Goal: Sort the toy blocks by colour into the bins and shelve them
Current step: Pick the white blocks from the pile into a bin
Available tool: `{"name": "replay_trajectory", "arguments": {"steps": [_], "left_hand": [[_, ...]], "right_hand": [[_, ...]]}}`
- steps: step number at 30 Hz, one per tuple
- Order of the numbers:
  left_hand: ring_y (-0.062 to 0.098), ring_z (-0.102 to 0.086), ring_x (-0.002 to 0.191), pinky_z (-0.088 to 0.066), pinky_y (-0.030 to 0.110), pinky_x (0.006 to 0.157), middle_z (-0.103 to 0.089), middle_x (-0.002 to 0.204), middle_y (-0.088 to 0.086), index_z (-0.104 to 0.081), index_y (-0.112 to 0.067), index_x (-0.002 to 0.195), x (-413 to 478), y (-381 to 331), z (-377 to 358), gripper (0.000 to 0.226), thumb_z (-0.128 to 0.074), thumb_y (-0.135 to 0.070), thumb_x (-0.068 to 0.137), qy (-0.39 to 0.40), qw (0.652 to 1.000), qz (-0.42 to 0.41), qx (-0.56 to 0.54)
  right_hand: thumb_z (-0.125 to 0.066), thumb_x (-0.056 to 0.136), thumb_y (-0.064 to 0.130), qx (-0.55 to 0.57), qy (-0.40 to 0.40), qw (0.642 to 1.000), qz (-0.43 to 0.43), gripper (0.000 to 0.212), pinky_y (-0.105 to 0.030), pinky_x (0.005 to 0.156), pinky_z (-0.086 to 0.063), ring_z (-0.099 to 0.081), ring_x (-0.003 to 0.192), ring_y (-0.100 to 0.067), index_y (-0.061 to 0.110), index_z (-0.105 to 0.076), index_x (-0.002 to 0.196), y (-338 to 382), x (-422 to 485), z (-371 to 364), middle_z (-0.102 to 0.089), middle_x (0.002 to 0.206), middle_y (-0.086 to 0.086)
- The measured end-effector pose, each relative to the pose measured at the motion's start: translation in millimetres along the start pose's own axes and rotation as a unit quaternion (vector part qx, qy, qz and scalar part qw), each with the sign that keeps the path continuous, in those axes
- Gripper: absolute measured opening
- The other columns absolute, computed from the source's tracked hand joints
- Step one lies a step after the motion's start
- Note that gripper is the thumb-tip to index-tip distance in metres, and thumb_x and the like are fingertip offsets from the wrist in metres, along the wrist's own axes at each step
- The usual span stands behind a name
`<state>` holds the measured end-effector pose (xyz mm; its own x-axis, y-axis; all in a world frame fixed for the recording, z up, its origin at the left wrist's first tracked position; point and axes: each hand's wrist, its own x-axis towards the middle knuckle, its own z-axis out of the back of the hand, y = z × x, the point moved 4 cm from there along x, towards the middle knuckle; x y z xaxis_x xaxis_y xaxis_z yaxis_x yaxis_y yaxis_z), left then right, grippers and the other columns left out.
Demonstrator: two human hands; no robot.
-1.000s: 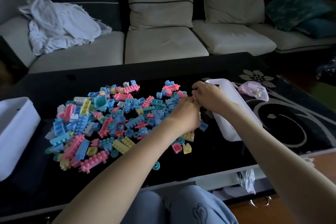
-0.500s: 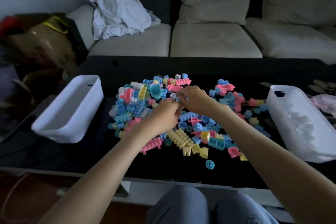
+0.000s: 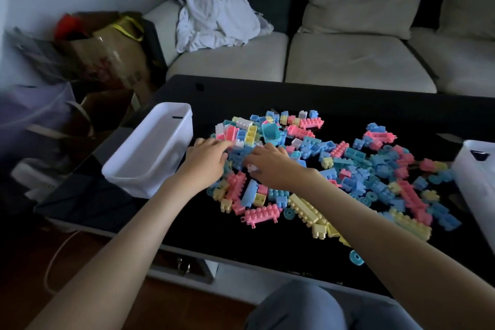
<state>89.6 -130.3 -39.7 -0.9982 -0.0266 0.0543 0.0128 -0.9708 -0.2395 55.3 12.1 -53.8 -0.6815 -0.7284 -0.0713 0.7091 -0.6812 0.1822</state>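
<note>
My left hand (image 3: 206,162) rests fingers-out on the left edge of the pastel plastic toy blocks (image 3: 348,163), beside the white plastic bin (image 3: 150,147); my right hand (image 3: 273,166) curls over them — grip unclear. Nearside, black glass table (image 3: 227,238) shows.

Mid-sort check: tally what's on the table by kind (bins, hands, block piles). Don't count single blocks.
Bins: 2, left bin and right bin
Hands: 2, left hand and right hand
Piles: 1, the block pile, mixed colours
Total: 5
</note>
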Motion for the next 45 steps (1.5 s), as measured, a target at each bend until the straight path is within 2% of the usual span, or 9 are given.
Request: {"name": "replay_trajectory", "arguments": {"steps": [7,14,19,23,26,30,33,39,45], "left_hand": [[0.026,-0.041,0.118,-0.034,0.039,0.1,-0.05,0.129,0.003,-0.045,-0.025,0.133,8.3,-6.1,-1.6,0.037,-0.048,-0.027,0.096,-0.065,0.998,-0.001,-0.003],[0.024,-0.042,0.112,-0.032,0.035,0.09,-0.049,0.12,0.004,-0.049,-0.017,0.113,22.8,-19.5,-6.2,0.026,-0.053,-0.03,0.091,-0.081,0.996,-0.01,0.017],[0.024,-0.044,0.114,-0.033,0.035,0.092,-0.053,0.116,0.003,-0.052,-0.014,0.112,29.5,-28.3,-6.6,0.03,-0.054,-0.036,0.09,-0.108,0.993,-0.05,0.015],[0.019,-0.051,0.084,-0.038,0.026,0.067,-0.053,0.084,0.002,-0.045,-0.012,0.091,26.8,-35.2,0.6,0.022,-0.061,-0.027,0.089,-0.152,0.985,-0.062,-0.046],[0.013,-0.045,0.063,-0.029,0.019,0.048,-0.051,0.077,0.001,-0.039,-0.013,0.088,25.3,-38.7,3.1,0.022,-0.061,-0.017,0.089,-0.139,0.987,-0.054,-0.064],[0.01,-0.042,0.055,-0.032,0.014,0.042,-0.05,0.083,0.005,-0.037,-0.012,0.095,23.9,-47.0,-1.0,0.015,-0.048,-0.004,0.09,-0.052,0.985,-0.032,-0.159],[0.008,-0.039,0.062,-0.031,0.016,0.048,-0.044,0.089,0.004,-0.036,-0.013,0.1,25.5,-53.7,-2.6,0.017,-0.045,-0.002,0.09,0.004,0.975,-0.003,-0.22],[0.01,-0.051,0.081,-0.041,0.02,0.066,-0.052,0.105,0.001,-0.048,-0.017,0.119,25.0,-63.3,-8.5,0.034,-0.051,-0.006,0.087,0.056,0.973,-0.017,-0.223],[0.015,-0.044,0.105,-0.035,0.03,0.088,-0.048,0.105,-0.003,-0.059,-0.027,0.116,24.5,-93.4,-22.8,0.033,-0.052,-0.011,0.088,0.062,0.974,-0.086,-0.198]], "right_hand": [[-0.046,0.095,0.022,-0.051,-0.023,0.998,-0.036,0.027,-0.035,0.09,-0.027,-0.035,0.115,-0.024,0.017,-0.053,0.12,-16.0,0.7,-2.6,-0.049,0.116,-0.003],[-0.044,0.093,0.022,0.099,-0.093,0.988,-0.078,0.008,-0.03,0.082,-0.031,-0.039,0.093,-0.017,0.016,-0.043,0.098,-24.6,-1.1,5.4,-0.046,0.095,0.002],[-0.044,0.094,0.01,0.235,-0.177,0.952,-0.082,0.015,-0.016,0.053,-0.031,-0.033,0.06,-0.005,0.013,-0.03,0.096,-32.7,-7.1,21.3,-0.032,0.073,0.008],[-0.036,0.092,-0.004,0.333,-0.247,0.905,-0.093,0.02,-0.027,0.046,-0.03,-0.034,0.053,-0.013,0.012,-0.026,0.1,-61.2,-7.7,29.2,-0.037,0.072,-0.001],[-0.036,0.095,-0.001,0.256,-0.228,0.928,-0.145,0.018,-0.021,0.047,-0.035,-0.043,0.059,-0.015,0.002,-0.034,0.112,-89.0,-6.7,30.9,-0.045,0.083,-0.004],[-0.047,0.096,0.018,0.153,-0.146,0.954,-0.213,0.025,-0.034,0.085,-0.043,-0.047,0.106,-0.026,0.003,-0.047,0.116,-113.1,-2.2,17.6,-0.051,0.116,-0.013],[-0.052,0.094,0.027,0.12,-0.089,0.957,-0.249,0.031,-0.04,0.09,-0.042,-0.048,0.11,-0.032,0.002,-0.052,0.112,-116.8,2.1,11.9,-0.051,0.116,-0.016],[-0.052,0.094,0.026,0.117,-0.025,0.964,-0.239,0.036,-0.027,0.054,-0.033,-0.048,0.077,-0.026,-0.009,-0.058,0.098,-111.4,1.2,18.3,-0.061,0.1,-0.027],[-0.054,0.092,0.025,0.087,-0.03,0.969,-0.23,0.022,-0.026,0.068,-0.037,-0.044,0.081,-0.018,0.005,-0.06,0.095,-114.5,-6.7,18.5,-0.054,0.093,-0.011]]}}
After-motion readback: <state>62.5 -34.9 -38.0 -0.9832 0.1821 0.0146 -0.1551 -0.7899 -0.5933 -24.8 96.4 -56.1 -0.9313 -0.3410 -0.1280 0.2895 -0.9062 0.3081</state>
